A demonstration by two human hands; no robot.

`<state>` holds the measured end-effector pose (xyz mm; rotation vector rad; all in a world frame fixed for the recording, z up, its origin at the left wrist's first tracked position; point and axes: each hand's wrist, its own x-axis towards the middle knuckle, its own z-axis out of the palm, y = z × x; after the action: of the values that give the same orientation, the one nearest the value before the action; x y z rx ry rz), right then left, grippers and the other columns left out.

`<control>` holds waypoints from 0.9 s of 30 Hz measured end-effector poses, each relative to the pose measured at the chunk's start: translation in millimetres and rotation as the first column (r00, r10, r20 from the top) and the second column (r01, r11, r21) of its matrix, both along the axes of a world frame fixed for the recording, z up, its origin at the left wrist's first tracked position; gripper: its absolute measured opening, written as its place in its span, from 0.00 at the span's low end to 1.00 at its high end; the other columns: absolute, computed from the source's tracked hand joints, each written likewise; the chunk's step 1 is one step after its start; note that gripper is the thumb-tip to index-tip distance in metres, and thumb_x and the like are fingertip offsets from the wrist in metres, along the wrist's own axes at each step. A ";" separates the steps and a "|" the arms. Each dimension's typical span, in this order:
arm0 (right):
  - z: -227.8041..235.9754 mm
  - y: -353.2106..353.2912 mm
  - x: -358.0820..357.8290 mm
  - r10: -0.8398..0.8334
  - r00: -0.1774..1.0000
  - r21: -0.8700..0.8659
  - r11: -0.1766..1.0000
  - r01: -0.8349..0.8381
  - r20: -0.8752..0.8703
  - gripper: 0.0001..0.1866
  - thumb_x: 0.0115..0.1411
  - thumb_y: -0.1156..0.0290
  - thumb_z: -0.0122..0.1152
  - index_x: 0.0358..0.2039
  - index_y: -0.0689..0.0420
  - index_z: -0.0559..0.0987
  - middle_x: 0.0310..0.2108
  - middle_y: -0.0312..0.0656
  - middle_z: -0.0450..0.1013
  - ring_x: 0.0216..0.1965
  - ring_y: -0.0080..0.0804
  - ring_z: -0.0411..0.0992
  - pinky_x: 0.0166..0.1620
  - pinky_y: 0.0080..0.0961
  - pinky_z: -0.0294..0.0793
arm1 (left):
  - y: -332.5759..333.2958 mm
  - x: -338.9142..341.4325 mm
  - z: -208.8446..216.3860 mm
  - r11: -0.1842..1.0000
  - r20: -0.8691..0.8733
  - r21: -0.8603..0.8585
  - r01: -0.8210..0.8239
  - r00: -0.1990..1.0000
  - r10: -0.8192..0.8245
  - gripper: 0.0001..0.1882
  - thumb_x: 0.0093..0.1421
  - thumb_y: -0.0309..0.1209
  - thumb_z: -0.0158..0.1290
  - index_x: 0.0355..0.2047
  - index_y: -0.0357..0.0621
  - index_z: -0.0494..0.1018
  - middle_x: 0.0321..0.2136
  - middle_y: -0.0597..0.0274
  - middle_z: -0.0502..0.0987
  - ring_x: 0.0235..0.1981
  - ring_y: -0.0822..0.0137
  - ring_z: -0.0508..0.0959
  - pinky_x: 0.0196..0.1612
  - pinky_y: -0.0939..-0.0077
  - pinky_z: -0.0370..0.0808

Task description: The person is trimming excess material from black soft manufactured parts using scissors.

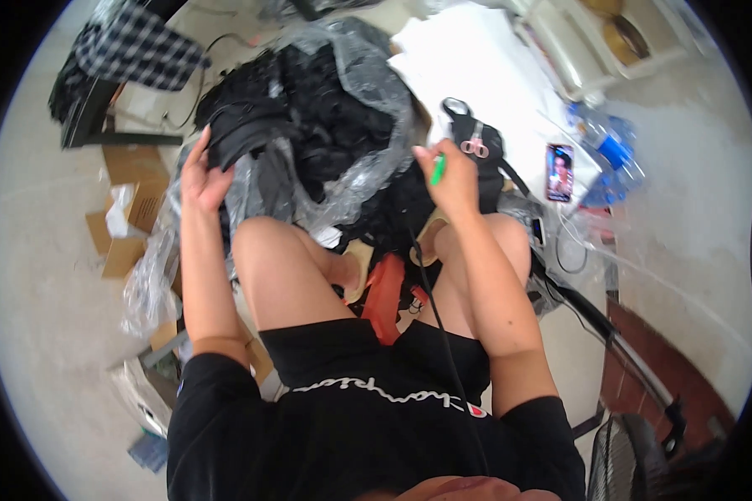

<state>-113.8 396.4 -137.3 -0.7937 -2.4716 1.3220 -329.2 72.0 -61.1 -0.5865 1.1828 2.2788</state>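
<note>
Left hand (206, 179) gripped a black fabric piece (246, 129) between thumb and fingers, at the left edge of the clear plastic bag (397, 108). Right hand (454, 179) was curled around a green-handled tool (438, 170) (tip unreadable), near the white sheet (476, 63)'s lower-left edge. Possible trouble: pink-handled scissors (475, 144) sliding off if their black strapped item (492, 167) got tugged; fabric snagging on the tool.

I can't tell whether the left hand (206, 185) grips the black cloth (246, 132) or only touches it. The right hand (458, 182) hides part of a green thing (438, 169). The phone's (560, 173) picture, far right, is too small to read; near right, the edge crops a meshed object (617, 457).
</note>
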 end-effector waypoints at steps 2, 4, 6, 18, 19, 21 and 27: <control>-1.5 -10.7 -8.1 -0.029 0.995 -0.075 0.997 0.022 -0.100 0.15 0.56 0.59 0.64 0.30 0.58 0.74 0.25 0.49 0.74 0.27 0.43 0.74 0.32 0.31 0.71 | 6.8 17.1 18.9 0.988 -0.173 -0.035 0.150 0.973 -0.154 0.19 0.59 0.31 0.54 0.49 0.35 0.71 0.48 0.52 0.75 0.52 0.58 0.74 0.59 0.61 0.66; -7.2 -19.3 -22.0 -0.062 0.949 -0.104 0.994 0.030 -0.311 0.15 0.55 0.64 0.65 0.38 0.59 0.74 0.31 0.44 0.76 0.33 0.35 0.75 0.38 0.27 0.73 | 24.0 30.7 25.8 0.980 -0.234 -0.081 0.180 0.953 -0.194 0.20 0.61 0.33 0.52 0.50 0.35 0.70 0.49 0.52 0.75 0.51 0.58 0.74 0.59 0.60 0.66; 2.9 -23.1 -38.1 -0.016 0.873 -0.138 0.989 -0.059 -0.488 0.15 0.57 0.68 0.63 0.41 0.60 0.71 0.39 0.47 0.75 0.37 0.35 0.75 0.42 0.29 0.74 | 60.5 42.6 20.1 0.975 -0.270 -0.054 0.214 0.937 -0.220 0.21 0.61 0.37 0.52 0.50 0.34 0.70 0.48 0.52 0.75 0.50 0.57 0.75 0.58 0.60 0.67; 14.0 -27.9 -45.4 0.216 0.895 -0.123 0.951 -0.283 -0.391 0.14 0.65 0.70 0.49 0.50 0.58 0.72 0.38 0.48 0.77 0.35 0.40 0.77 0.39 0.29 0.75 | 150.4 61.7 -66.0 0.861 -0.027 0.423 0.283 0.954 -0.300 0.19 0.62 0.38 0.45 0.46 0.36 0.71 0.46 0.52 0.76 0.49 0.55 0.74 0.58 0.59 0.66; 14.3 -25.6 -44.1 0.247 0.883 -0.068 0.952 -0.297 -0.398 0.15 0.66 0.70 0.49 0.52 0.57 0.72 0.35 0.47 0.78 0.34 0.40 0.77 0.39 0.29 0.75 | 153.8 57.4 -68.9 0.855 -0.024 0.426 0.295 0.949 -0.315 0.19 0.62 0.39 0.45 0.46 0.36 0.71 0.45 0.52 0.76 0.48 0.56 0.74 0.57 0.60 0.66; 7.7 -23.1 -45.1 0.248 0.888 -0.071 0.952 -0.297 -0.387 0.16 0.66 0.69 0.49 0.53 0.56 0.71 0.35 0.47 0.78 0.33 0.39 0.77 0.39 0.28 0.75 | 161.1 54.2 -78.4 0.882 0.002 0.375 0.286 0.951 -0.310 0.19 0.63 0.39 0.43 0.44 0.37 0.72 0.44 0.53 0.76 0.45 0.57 0.76 0.54 0.61 0.69; -10.4 -24.8 -51.2 0.041 0.934 -0.296 0.943 -0.154 -0.356 0.15 0.64 0.65 0.54 0.48 0.57 0.77 0.28 0.39 0.76 0.27 0.23 0.72 0.33 0.19 0.73 | 157.6 64.7 -92.0 0.931 0.055 0.260 0.257 0.959 -0.280 0.20 0.64 0.36 0.39 0.47 0.35 0.71 0.47 0.53 0.75 0.49 0.58 0.74 0.57 0.63 0.66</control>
<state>-165.0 371.7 -147.7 -0.4488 -2.0731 1.7590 -264.5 229.6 -153.1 -0.3996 0.8551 2.0986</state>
